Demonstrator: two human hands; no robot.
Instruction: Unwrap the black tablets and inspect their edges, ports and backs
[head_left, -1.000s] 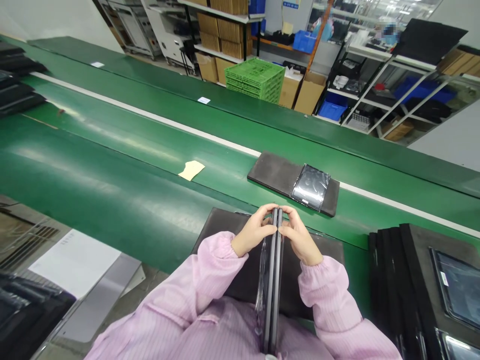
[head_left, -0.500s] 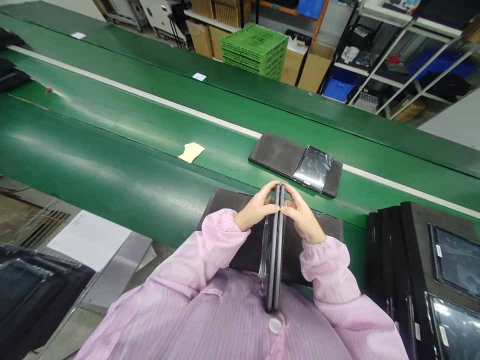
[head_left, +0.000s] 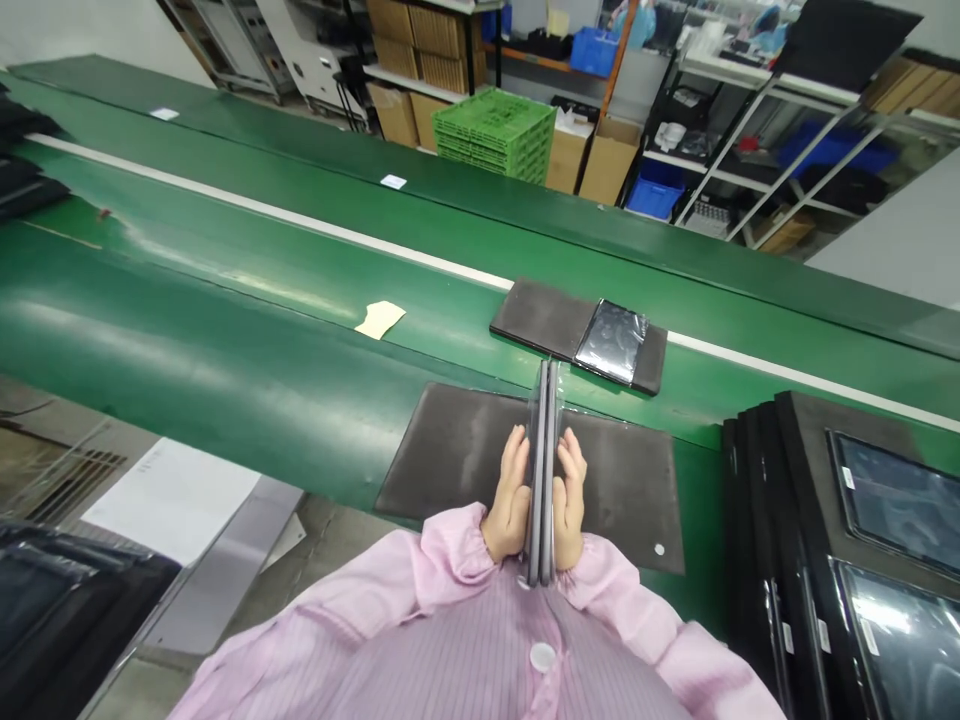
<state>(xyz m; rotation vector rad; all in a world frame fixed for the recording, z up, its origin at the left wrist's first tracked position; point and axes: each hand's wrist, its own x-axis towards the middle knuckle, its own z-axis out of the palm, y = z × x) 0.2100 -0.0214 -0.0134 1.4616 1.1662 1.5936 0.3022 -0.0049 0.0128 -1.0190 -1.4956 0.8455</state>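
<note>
Two thin, dark tablet-like panels [head_left: 544, 470] stand on edge, face to face, with clear plastic film around them. My left hand [head_left: 510, 497] presses flat against their left side. Against the right side lies my right hand [head_left: 570, 497], so the pair is clamped between both palms. Below and behind them, a dark foam sheet [head_left: 450, 450] lies on the green belt, with a small white round spot [head_left: 659, 550] near its right corner. Farther back, a film-wrapped panel [head_left: 611, 342] rests on another dark foam sheet [head_left: 544, 315].
To the right stands a stack of black foam sheets [head_left: 806, 440] with glossy panels in it. A torn yellow paper [head_left: 380, 319] lies on the green belt [head_left: 225, 270]. More dark panels [head_left: 75, 610] and a white paper sheet [head_left: 172, 500] are at lower left. Green crates [head_left: 495, 130] stand beyond.
Both hands have slid from the far top edge of the panels down to their sides, nearer my body. The fingers have straightened and the panels sit slightly farther from me.
</note>
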